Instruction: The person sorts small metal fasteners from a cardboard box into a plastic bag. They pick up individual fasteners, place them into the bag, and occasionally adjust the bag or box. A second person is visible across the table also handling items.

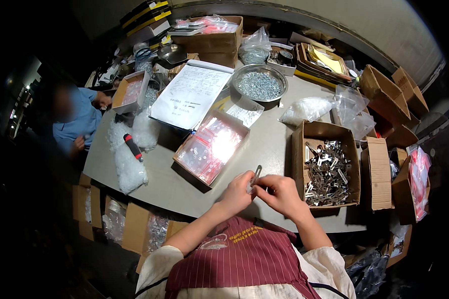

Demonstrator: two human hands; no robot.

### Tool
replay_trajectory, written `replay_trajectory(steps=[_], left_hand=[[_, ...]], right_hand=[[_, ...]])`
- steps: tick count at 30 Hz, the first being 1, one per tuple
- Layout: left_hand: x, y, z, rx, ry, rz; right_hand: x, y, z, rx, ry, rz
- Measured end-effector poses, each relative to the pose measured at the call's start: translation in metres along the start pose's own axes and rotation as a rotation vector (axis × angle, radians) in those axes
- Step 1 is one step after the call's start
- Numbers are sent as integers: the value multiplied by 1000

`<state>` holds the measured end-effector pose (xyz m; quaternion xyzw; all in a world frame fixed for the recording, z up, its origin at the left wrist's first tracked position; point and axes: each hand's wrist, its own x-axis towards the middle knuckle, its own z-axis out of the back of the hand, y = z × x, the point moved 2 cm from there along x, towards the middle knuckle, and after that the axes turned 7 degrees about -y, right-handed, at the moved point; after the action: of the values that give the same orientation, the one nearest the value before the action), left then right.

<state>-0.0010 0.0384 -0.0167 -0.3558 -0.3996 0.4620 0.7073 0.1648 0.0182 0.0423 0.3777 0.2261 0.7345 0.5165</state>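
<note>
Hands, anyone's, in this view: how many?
4. The wearer's left hand and right hand are together at a metal piece, lower centre. The co-worker, far left, shows an upper hand near a white box and a lower hand. Dark areas may hide more.

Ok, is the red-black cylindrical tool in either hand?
No, the red-black tool lies among white-filled plastic bags, while left hand and right hand meet at a slim metal strip.

– What lies right of your right hand (278, 193)?
– A carton (329, 130) on the table (269, 137), metal pieces (327, 172) in it
– And before you?
– A box (236, 124) of packets (203, 145), ahead of your left hand (238, 193); papers (189, 94) behind it, a bowl (272, 103) of small parts (258, 85) right of those
– Left of that box?
– A hand tool (133, 147) on a bag (131, 174)
</note>
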Motion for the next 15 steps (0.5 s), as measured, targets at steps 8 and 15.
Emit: replay_trajectory(steps=[8,15], left_hand=[[-1,-16,9,-114,27,-126],[-3,-13,18,-326,202,66]], right_hand=[[-12,-9,5,126,524,10],[13,34,31,-197,204,309]])
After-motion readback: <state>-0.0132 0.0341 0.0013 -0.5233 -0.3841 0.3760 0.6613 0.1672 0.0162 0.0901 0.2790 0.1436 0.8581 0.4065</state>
